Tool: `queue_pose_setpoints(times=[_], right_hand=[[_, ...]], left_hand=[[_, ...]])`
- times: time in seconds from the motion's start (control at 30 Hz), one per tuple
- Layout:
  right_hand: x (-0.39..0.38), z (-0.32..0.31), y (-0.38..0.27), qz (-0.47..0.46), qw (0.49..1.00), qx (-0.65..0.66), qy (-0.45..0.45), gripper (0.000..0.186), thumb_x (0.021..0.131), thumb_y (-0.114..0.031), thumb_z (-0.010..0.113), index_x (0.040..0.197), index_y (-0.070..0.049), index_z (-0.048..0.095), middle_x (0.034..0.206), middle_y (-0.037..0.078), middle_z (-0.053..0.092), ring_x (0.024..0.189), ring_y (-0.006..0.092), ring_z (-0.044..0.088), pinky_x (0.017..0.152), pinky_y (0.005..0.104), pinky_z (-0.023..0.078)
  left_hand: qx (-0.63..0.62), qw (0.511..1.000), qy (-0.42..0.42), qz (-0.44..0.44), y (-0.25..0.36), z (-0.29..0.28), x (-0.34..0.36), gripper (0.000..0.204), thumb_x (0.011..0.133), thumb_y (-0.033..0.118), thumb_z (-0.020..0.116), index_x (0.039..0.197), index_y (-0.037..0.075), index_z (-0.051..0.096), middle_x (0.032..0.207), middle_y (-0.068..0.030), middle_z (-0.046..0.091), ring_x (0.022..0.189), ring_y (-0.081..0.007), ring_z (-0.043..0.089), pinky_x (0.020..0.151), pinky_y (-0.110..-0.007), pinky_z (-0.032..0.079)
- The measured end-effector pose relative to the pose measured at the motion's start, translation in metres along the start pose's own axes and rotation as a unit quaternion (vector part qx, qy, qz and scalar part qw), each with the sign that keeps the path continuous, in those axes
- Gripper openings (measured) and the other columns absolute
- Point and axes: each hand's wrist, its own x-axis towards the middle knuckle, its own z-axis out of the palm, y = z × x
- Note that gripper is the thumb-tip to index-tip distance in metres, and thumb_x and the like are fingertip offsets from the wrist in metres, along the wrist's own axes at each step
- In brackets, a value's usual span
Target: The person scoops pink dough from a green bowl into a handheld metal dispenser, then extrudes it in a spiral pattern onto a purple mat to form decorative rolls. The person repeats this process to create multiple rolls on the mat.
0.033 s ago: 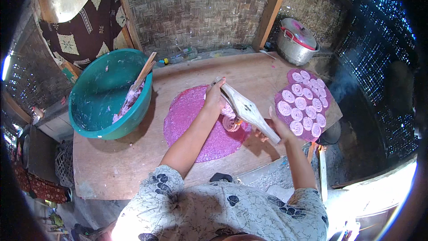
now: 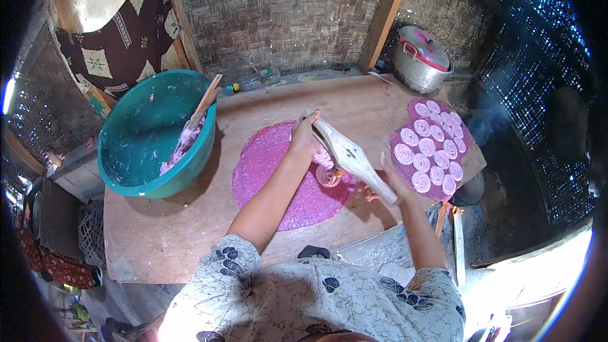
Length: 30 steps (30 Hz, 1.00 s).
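Note:
My left hand (image 2: 305,141) is wrapped round the upper left end of a pale wooden hand press (image 2: 350,153), a long board with a small cut-out pattern in its middle. At its lower right end, my right hand (image 2: 394,182) holds the handle with the thumb raised and the fingers partly hidden beneath. The press is tilted above a round pink-purple mat (image 2: 278,180) on the table. Under the press, coiled pale-pink dough strands (image 2: 327,176) show, partly covered by the board and my left hand.
A wooden table (image 2: 164,234) carries a large green basin (image 2: 117,171) at left, holding pink dough and a wooden paddle (image 2: 206,101). Far right, several pink dough spirals (image 2: 426,147) lie on purple mats (image 2: 405,174). A lidded metal pot (image 2: 415,69) stands behind them.

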Motion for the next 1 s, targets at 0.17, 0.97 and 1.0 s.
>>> queue_pose_setpoints(times=[0.17,0.97,1.0], right_hand=[[0.049,0.002,0.046,-0.023,0.961,0.251,-0.114,0.073,0.088,-0.070,0.032,0.106,-0.005,0.061,0.076,0.008,0.063,0.053,0.0181,0.057,0.051,0.0306,0.047],[0.113,-0.020,0.085,-0.253,0.946,-0.192,0.063,0.027,0.081,-0.020,0.070,0.101,-0.003,0.067,0.085,0.007,0.068,0.067,0.0131,0.063,0.058,0.0282,0.049],[0.111,-0.013,0.079,-0.233,0.927,-0.276,0.104,0.025,0.081,-0.019,0.069,0.098,-0.002,0.067,0.083,0.009,0.069,0.068,0.0138,0.064,0.059,0.0287,0.049]], left_hand=[[-0.017,1.000,-0.007,0.003,0.005,-0.007,0.002,0.016,0.085,0.008,0.064,0.099,0.004,0.057,0.092,-0.0080,0.056,0.087,-0.0248,0.055,0.085,-0.044,0.047],[-0.006,0.950,-0.091,0.298,0.098,0.013,-0.092,0.037,0.082,-0.004,0.064,0.113,0.006,0.046,0.100,-0.0041,0.053,0.091,-0.0134,0.054,0.082,-0.028,0.046],[0.012,0.940,-0.094,0.327,0.105,0.013,-0.102,0.041,0.082,-0.005,0.065,0.116,0.006,0.044,0.103,-0.0045,0.052,0.092,-0.0133,0.054,0.083,-0.027,0.046]])
